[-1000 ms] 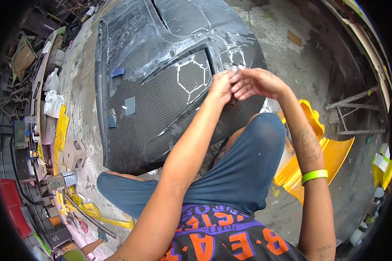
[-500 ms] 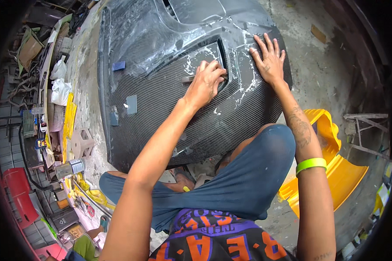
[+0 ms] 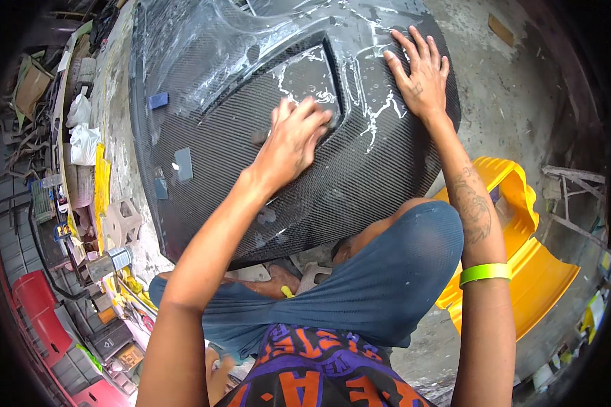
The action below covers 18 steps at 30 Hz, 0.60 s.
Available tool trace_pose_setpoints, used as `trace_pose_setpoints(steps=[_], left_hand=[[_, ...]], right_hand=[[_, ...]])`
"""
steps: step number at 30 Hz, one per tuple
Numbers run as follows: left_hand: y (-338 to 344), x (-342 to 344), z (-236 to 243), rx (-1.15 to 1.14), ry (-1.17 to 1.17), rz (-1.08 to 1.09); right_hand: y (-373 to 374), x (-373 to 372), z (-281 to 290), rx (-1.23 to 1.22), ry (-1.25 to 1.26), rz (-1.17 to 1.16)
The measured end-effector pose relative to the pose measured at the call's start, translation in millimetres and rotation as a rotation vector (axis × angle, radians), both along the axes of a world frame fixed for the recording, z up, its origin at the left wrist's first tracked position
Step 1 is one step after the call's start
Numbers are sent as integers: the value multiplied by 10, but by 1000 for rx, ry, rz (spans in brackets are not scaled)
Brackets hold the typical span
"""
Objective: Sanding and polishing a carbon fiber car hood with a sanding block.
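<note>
A black carbon-fibre car hood (image 3: 231, 197) with a woven pattern lies before me, wet and streaked with whitish liquid. My left hand (image 3: 288, 139) bends its fingers over a small grey pad (image 3: 258, 138), pressed on the hood within the recessed panel. Motion smears the pad, and the fingers cover most of it. My right hand (image 3: 422, 81) rests flat on the hood's right side with fingers spread. Left of the recess, a blue block (image 3: 157, 101) and two grey-blue sheet pieces (image 3: 182, 165) lie on the hood.
Yellow curved panels (image 3: 529, 285) stand on the concrete floor at the right, near a metal stand (image 3: 570, 197). Along the left are a grey plastic stool (image 3: 122, 224), a tin can (image 3: 119, 260), white plastic bags (image 3: 83, 142) and red panels (image 3: 42, 315).
My left hand has slid left and slightly nearer along the recess with the grey pad. My right hand stays flat on the hood. The whole view has shifted a little.
</note>
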<state>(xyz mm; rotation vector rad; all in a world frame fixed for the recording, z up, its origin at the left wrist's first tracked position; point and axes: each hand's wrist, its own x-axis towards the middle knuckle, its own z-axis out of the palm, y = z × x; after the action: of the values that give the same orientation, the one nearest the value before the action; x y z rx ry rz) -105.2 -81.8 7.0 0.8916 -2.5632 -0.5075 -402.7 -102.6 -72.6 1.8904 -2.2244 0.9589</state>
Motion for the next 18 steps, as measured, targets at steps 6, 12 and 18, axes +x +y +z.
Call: trace_pose_setpoints(steps=[6, 12, 18], left_hand=[[-17, 97, 4, 33, 2, -36], [-8, 81, 25, 13, 10, -68], [-126, -68, 2, 1, -13, 17]], right_hand=[[-21, 2, -17, 19, -10, -9], [-25, -22, -17, -3, 3, 21], [-25, -27, -36, -8, -10, 17]])
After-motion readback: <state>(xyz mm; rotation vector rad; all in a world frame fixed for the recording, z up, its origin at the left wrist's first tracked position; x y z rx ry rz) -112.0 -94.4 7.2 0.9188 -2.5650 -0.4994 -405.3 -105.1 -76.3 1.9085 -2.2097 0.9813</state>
